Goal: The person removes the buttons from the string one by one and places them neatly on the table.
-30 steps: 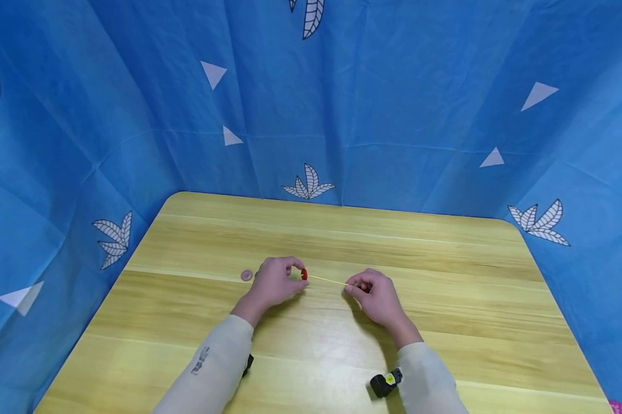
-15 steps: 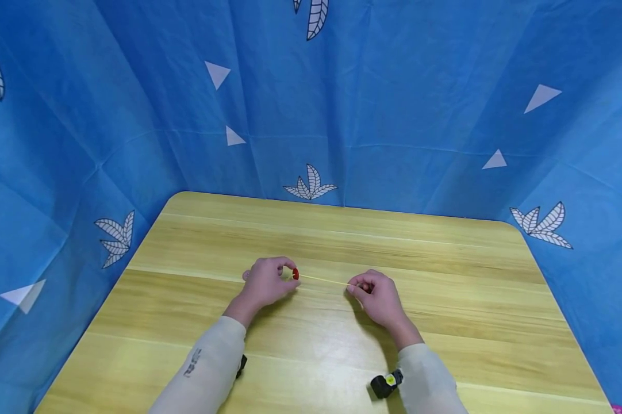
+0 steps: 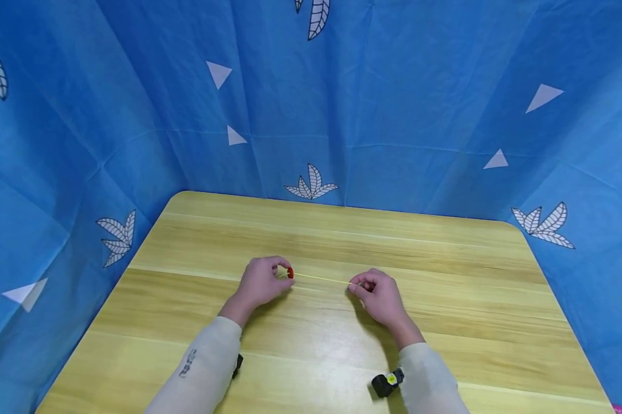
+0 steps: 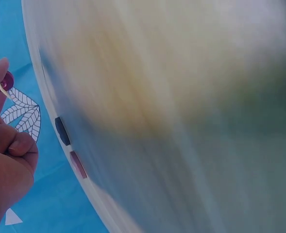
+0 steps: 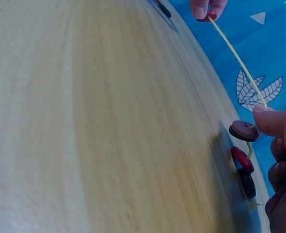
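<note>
My left hand [image 3: 256,282] pinches a red button [image 3: 290,272] between thumb and forefinger. Yellow string [image 3: 318,278] passes through this button and runs taut to my right hand [image 3: 378,296], which pinches it with thumb and forefinger. Below the right thumb, in the right wrist view, a brown button [image 5: 243,131], a second red button [image 5: 242,159] and a black button [image 5: 247,183] hang strung on the string. The left wrist view has a black button [image 4: 62,131] and a pinkish button [image 4: 78,164] lying on the table; in the head view the left hand hides them.
The wood-grain table [image 3: 419,253] spreads out around both hands. Blue curtain [image 3: 419,103] with leaf and triangle prints hangs behind and at the sides. A black wrist camera [image 3: 386,383] sits by the right sleeve.
The left hand has slid left with the red button, lengthening the stretch of string between the hands. It now covers the pinkish button seen earlier. The right hand has hardly moved.
</note>
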`<act>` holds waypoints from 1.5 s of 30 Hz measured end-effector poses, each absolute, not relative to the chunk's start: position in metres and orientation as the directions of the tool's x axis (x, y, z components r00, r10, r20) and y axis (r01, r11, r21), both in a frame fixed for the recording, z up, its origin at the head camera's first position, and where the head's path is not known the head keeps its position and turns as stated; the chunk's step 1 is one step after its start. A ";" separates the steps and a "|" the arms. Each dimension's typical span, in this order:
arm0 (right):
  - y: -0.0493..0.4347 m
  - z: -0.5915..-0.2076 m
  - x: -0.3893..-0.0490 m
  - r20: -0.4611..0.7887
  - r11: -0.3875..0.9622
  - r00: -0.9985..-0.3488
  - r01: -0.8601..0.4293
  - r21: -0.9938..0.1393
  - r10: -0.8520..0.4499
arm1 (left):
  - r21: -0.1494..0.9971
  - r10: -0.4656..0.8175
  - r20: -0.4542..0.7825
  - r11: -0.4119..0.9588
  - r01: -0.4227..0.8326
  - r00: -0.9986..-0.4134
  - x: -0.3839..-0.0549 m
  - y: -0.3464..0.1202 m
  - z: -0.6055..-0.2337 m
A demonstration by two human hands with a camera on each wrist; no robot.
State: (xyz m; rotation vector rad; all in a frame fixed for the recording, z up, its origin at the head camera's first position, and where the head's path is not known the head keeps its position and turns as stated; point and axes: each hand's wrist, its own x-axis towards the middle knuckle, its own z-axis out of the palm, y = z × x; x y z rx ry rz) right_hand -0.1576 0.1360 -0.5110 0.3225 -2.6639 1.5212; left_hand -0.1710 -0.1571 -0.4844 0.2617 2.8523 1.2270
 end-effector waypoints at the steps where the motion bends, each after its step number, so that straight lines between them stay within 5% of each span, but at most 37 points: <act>1: 0.136 -0.511 -0.158 0.151 0.494 -0.977 -0.208 -0.844 -0.152 | 0.726 0.162 0.041 0.673 0.141 -0.986 -0.171 -0.158 -0.484; 30: 0.136 -0.513 -0.158 0.161 0.487 -0.976 -0.212 -0.847 -0.145 | 0.731 0.066 0.010 0.680 0.052 -0.998 -0.170 -0.208 -0.485; 45: 0.133 -0.513 -0.158 0.151 0.489 -0.977 -0.208 -0.847 -0.154 | 0.587 -0.014 -0.022 0.809 -0.024 -1.000 -0.170 -0.255 -0.484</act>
